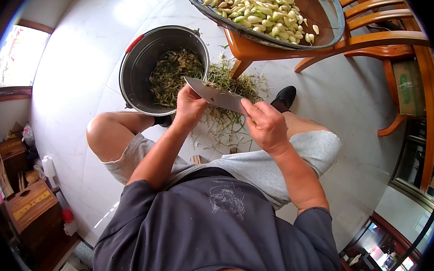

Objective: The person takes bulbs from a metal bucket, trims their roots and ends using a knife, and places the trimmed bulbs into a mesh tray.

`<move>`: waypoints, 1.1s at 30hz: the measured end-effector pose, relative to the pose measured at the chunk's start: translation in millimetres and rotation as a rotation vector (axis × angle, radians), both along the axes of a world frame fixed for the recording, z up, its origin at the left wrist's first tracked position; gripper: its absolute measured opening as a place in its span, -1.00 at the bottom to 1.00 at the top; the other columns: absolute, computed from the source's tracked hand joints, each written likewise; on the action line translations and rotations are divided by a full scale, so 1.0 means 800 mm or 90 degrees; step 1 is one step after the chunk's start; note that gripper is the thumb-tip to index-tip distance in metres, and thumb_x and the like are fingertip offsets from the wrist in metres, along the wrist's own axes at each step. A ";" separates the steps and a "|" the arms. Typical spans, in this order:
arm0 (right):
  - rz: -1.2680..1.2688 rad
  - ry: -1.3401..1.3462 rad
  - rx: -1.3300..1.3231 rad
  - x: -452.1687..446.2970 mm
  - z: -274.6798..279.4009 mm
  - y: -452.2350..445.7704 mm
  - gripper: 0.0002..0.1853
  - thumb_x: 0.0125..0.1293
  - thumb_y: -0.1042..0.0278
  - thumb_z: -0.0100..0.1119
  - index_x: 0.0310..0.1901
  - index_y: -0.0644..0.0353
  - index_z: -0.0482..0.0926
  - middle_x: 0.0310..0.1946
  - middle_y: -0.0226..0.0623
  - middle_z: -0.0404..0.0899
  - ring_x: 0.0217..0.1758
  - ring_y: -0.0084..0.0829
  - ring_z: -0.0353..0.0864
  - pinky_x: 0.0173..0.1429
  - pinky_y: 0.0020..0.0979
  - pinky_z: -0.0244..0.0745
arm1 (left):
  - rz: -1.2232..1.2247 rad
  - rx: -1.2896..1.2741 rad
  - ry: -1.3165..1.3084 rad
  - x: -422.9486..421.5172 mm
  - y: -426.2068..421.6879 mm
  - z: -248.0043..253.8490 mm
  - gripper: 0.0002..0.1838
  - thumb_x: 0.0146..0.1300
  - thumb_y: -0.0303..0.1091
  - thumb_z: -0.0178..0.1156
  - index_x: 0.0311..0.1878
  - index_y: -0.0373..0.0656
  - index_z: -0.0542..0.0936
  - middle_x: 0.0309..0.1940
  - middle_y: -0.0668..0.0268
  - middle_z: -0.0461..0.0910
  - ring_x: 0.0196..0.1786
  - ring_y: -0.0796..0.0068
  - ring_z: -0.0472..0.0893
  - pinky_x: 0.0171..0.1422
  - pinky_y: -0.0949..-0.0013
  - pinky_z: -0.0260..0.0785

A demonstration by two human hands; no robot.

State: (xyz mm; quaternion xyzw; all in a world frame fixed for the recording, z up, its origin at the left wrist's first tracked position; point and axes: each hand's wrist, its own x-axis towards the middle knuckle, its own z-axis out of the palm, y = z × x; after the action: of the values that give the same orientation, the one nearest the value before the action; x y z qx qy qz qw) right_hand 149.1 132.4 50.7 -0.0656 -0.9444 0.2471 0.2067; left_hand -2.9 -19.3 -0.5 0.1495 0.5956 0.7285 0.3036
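Observation:
My right hand (267,124) is closed round the grip end of a wide-bladed kitchen knife (218,97), fingers pressed against the blade. The blade points left across my lap, above the scraps on the floor. My left hand (190,106) is closed beside the blade near its tip; what its fingers pinch is hidden. A metal bucket (136,76) with a red handle grip stands just beyond my left hand. Dry roots and green plant trimmings (173,75) lie in it. More green stalk trimmings (232,82) are heaped on the floor under the knife.
A round mesh basket (327,38) of pale whitish-green bulbs (264,11) rests on a wooden chair (247,50) ahead. Another wooden chair with a cardboard box (409,87) is at right. My shoe (285,96) is beside the scraps. Wooden cabinets (31,206) stand at left.

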 end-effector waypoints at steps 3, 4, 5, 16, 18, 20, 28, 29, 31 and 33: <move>0.006 -0.001 0.025 -0.001 0.003 -0.001 -0.58 -0.05 0.52 0.22 -0.05 0.14 0.60 -0.53 -0.36 0.37 -0.46 -0.34 0.49 -0.41 -0.35 0.45 | 0.013 -0.036 -0.012 0.001 0.000 0.003 -0.81 0.13 -0.62 0.23 -0.18 -0.31 0.51 -0.32 0.27 0.62 -0.31 0.53 0.61 -0.25 0.48 0.49; 0.006 -0.004 0.028 -0.001 0.003 -0.001 -0.58 -0.05 0.52 0.23 -0.05 0.14 0.60 -0.53 -0.36 0.37 -0.46 -0.35 0.49 -0.41 -0.35 0.45 | 0.013 -0.035 -0.035 0.001 0.001 0.006 -0.82 0.12 -0.63 0.23 -0.19 -0.31 0.51 -0.34 0.28 0.62 -0.32 0.54 0.61 -0.26 0.49 0.48; 0.006 -0.006 0.032 -0.001 0.003 -0.001 -0.58 -0.06 0.53 0.23 -0.05 0.14 0.60 -0.53 -0.36 0.37 -0.46 -0.35 0.49 -0.41 -0.36 0.44 | 0.020 -0.033 -0.049 0.002 0.001 0.007 -0.82 0.12 -0.63 0.23 -0.19 -0.31 0.52 -0.34 0.28 0.62 -0.32 0.55 0.61 -0.26 0.49 0.48; 0.015 -0.013 0.024 0.001 -0.002 -0.003 -0.57 -0.07 0.53 0.22 -0.05 0.14 0.60 -0.52 -0.35 0.38 -0.45 -0.34 0.49 -0.39 -0.36 0.45 | 0.040 -0.027 -0.016 0.001 0.002 -0.002 -0.85 0.09 -0.65 0.20 -0.25 -0.28 0.54 -0.40 0.36 0.58 -0.38 0.61 0.56 -0.31 0.54 0.41; 0.013 -0.013 0.024 0.001 -0.003 -0.003 -0.57 -0.07 0.53 0.23 -0.05 0.14 0.59 -0.52 -0.35 0.39 -0.44 -0.33 0.50 -0.39 -0.35 0.46 | 0.048 -0.026 -0.033 0.004 0.003 0.005 -0.85 0.08 -0.65 0.20 -0.27 -0.27 0.53 -0.43 0.36 0.57 -0.40 0.61 0.55 -0.32 0.54 0.40; 0.009 -0.008 0.026 0.002 -0.005 -0.003 -0.57 -0.07 0.53 0.23 -0.04 0.14 0.59 -0.51 -0.35 0.39 -0.43 -0.32 0.50 -0.38 -0.35 0.46 | 0.051 -0.011 -0.060 0.004 0.004 0.007 -0.86 0.07 -0.65 0.20 -0.28 -0.26 0.53 -0.44 0.35 0.57 -0.41 0.61 0.54 -0.33 0.53 0.39; -0.005 -0.012 0.019 0.002 -0.011 -0.005 -0.58 -0.04 0.53 0.21 -0.05 0.15 0.59 -0.51 -0.33 0.39 -0.42 -0.31 0.51 -0.36 -0.34 0.47 | 0.005 0.137 -0.203 0.000 0.000 -0.020 -0.87 0.09 -0.64 0.19 -0.29 -0.27 0.49 -0.43 0.24 0.59 -0.46 0.54 0.52 -0.37 0.54 0.34; -0.008 -0.014 0.015 0.002 -0.012 -0.006 -0.59 -0.03 0.53 0.21 -0.05 0.15 0.59 -0.51 -0.33 0.39 -0.42 -0.31 0.51 -0.36 -0.33 0.47 | 0.003 0.155 -0.212 0.000 0.001 -0.022 -0.87 0.11 -0.63 0.19 -0.28 -0.27 0.48 -0.42 0.24 0.59 -0.46 0.54 0.52 -0.37 0.54 0.35; -0.013 -0.028 -0.022 0.002 -0.013 -0.006 -0.60 -0.01 0.53 0.20 -0.04 0.14 0.58 -0.50 -0.30 0.41 -0.42 -0.27 0.52 -0.35 -0.31 0.47 | -0.001 0.190 -0.228 0.001 0.002 -0.021 -0.88 0.14 -0.60 0.21 -0.27 -0.27 0.47 -0.39 0.22 0.59 -0.45 0.52 0.52 -0.37 0.52 0.35; -0.035 -0.067 -0.056 0.003 -0.016 -0.004 -0.62 0.02 0.52 0.18 -0.04 0.14 0.58 -0.48 -0.25 0.45 -0.41 -0.22 0.53 -0.33 -0.29 0.48 | -0.011 0.230 -0.236 -0.001 0.001 -0.019 -0.87 0.18 -0.58 0.20 -0.23 -0.28 0.48 -0.36 0.21 0.59 -0.44 0.52 0.52 -0.36 0.52 0.36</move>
State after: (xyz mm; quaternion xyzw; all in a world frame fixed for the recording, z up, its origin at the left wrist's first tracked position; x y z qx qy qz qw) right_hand 151.8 129.4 37.8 -0.1135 -0.9400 0.2785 0.1608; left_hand -3.3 -18.8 -15.5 0.0703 0.3884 0.8355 0.3823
